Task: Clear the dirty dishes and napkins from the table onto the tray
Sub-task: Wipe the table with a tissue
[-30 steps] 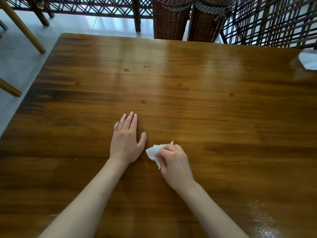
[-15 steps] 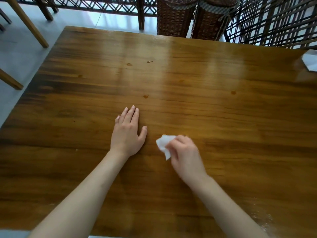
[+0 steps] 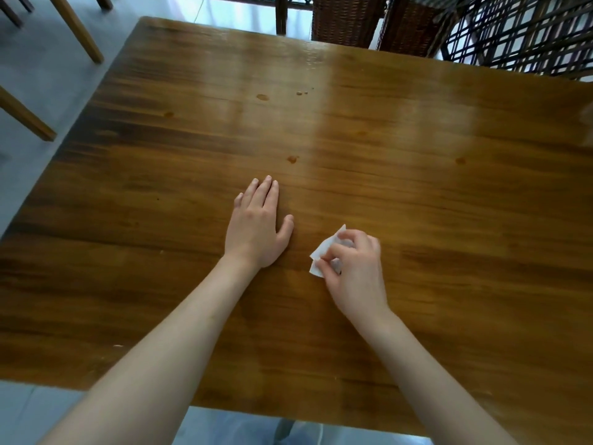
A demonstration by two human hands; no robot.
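On table [image 3: 417,187]: left hand [image 3: 256,229] flat, fingers straight; right hand [image 3: 356,268] curled, pinching napkin [image 3: 321,255].

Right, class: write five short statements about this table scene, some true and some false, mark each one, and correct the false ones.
1. The right hand pinches a white napkin. True.
2. The left hand is curled into a fist. False: it lies flat on the table, fingers straight.
3. A tray sits on the table beside the hands. False: no tray is in view.
4. Small spots mark the wood beyond the hands. True.
5. The two hands touch each other. False: they are apart, with bare wood between them.
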